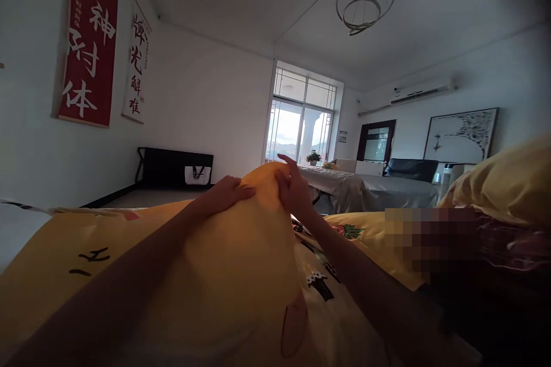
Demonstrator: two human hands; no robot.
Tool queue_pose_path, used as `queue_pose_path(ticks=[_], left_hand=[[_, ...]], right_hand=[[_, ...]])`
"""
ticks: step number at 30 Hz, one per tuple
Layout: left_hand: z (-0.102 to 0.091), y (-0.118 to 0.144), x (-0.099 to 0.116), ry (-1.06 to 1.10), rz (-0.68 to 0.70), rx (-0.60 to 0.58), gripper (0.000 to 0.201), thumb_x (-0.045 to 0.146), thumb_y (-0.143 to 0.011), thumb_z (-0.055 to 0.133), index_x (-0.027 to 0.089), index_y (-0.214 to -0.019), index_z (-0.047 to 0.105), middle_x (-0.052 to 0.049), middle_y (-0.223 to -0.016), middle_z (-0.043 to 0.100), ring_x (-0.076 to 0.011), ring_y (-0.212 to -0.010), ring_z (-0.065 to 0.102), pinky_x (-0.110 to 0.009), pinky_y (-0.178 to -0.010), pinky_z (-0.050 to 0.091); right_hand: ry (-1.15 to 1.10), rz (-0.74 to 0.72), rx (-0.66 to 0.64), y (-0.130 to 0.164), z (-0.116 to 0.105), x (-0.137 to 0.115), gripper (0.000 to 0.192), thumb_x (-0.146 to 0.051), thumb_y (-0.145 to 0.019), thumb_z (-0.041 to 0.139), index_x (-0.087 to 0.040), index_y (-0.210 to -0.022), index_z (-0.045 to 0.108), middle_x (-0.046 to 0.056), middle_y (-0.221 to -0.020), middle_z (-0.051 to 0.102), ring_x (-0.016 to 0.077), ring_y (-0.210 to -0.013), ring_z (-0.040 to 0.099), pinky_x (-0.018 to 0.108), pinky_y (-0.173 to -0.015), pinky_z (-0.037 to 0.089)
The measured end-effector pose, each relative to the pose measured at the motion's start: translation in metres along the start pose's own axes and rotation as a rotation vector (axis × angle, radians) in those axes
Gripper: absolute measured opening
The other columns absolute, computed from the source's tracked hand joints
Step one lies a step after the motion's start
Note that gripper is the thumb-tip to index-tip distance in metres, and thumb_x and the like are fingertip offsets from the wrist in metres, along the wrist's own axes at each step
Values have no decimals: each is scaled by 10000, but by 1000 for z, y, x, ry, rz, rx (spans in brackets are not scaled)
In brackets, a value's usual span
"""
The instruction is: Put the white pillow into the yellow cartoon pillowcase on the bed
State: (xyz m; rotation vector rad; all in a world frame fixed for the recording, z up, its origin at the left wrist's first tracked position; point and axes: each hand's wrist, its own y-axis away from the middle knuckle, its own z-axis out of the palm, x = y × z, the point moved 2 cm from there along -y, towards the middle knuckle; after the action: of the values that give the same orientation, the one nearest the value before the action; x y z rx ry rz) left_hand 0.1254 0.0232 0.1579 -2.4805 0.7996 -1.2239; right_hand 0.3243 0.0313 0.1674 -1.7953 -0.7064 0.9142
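While outstretched, both hands [262, 195] pinch yellow fabric [241, 264].

white plaster walls [206, 103] enclosed the room. a red hanging scroll with white characters [89, 40] hung at ten o'clock, a white paper scroll [138, 63] beside it. daylight came through tall glass balcony doors [300, 126] at twelve. a ringed metal ceiling lamp [365, 0] hung at one o'clock, a white wall air conditioner [424, 92] at two.

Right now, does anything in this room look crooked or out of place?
Nothing looks damaged or spilled. Both hands, left hand and right hand, grip the raised top of a yellow cushion; the yellow printed cover lies rumpled beneath.
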Motion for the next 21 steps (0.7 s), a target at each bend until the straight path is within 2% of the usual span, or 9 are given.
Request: queue_pose_path(ticks=[2, 4, 7, 8, 10, 12, 15, 18, 21], left_hand=[[-1, -5, 1, 7, 38, 11, 430, 589, -726, 552, 190, -607, 447, 19, -585, 448, -109, -512, 414, -249, -470, 281], [-5, -8, 1, -28, 34, 42, 445, 603, -718, 555, 191, -589, 446, 14, -574, 444, -112, -508, 405, -256, -471, 271], [-8, -8, 6, -124, 9, 72, 468, 612, -703, 560, 198, -549, 407, 16, -542, 415, -113, -492, 380, -266, -466, 245], [-8, -8, 8, -155, 2, 64, 468, 606, -714, 548, 199, -543, 395, 15, -540, 415, -116, -494, 386, -268, -469, 250], [-7, -2, 15, -248, 2, 109, 411, 547, -780, 488, 194, -577, 427, 2, -568, 461, -135, -529, 442, -273, -502, 302], [-2, 14, 22, -427, 23, 294, 292, 431, -844, 418, 185, -744, 539, -35, -694, 571, -185, -668, 540, -310, -625, 391], [24, 70, 22, -712, 202, 573, 303, 294, -871, 371, 173, -1072, 563, -102, -995, 636, -259, -949, 568, -424, -836, 423], [70, 150, 0, -786, 457, 445, 307, 233, -852, 406, 279, -1085, 600, -48, -1009, 666, -228, -947, 601, -402, -862, 476], [95, 214, -32, -844, 478, 353, 421, 207, -799, 490, 421, -1149, 583, 19, -990, 697, -220, -936, 638, -369, -813, 530]], right_hand=[[-218, 322, 0, 5, -4, 6, 551, -456, -820, 522, -226, -1310, 419, 51, -905, 652, 162, -672, 602, 282, -586, 497], [-438, 592, -125, 16, -1, 10, 585, -585, -782, 516, -205, -1227, 491, 63, -869, 657, 161, -620, 596, 263, -513, 469], [-629, 771, -344, 34, 14, 5, 510, -600, -734, 554, -167, -999, 603, 75, -802, 656, 176, -628, 598, 274, -529, 466], [-641, 775, -337, 37, 19, 3, 457, -559, -714, 589, -160, -936, 610, 71, -783, 652, 179, -641, 594, 277, -549, 467], [-549, 700, -207, 38, 26, -1, 354, -492, -705, 597, -156, -818, 593, 55, -744, 634, 173, -645, 565, 274, -559, 445], [-325, 523, -73, 32, 30, -4, 314, -482, -753, 531, -170, -727, 553, 40, -702, 605, 162, -629, 519, 270, -552, 402], [-28, 251, -71, 23, 35, -1, 316, -466, -838, 431, -199, -689, 511, 26, -663, 582, 156, -601, 470, 274, -569, 356], [107, 194, -139, 19, 39, 10, 304, -431, -870, 413, -214, -673, 498, 28, -646, 582, 160, -577, 459, 274, -575, 336], [185, 194, -144, 21, 41, 21, 313, -425, -898, 385, -215, -709, 519, 39, -665, 590, 171, -590, 476, 270, -564, 310]])
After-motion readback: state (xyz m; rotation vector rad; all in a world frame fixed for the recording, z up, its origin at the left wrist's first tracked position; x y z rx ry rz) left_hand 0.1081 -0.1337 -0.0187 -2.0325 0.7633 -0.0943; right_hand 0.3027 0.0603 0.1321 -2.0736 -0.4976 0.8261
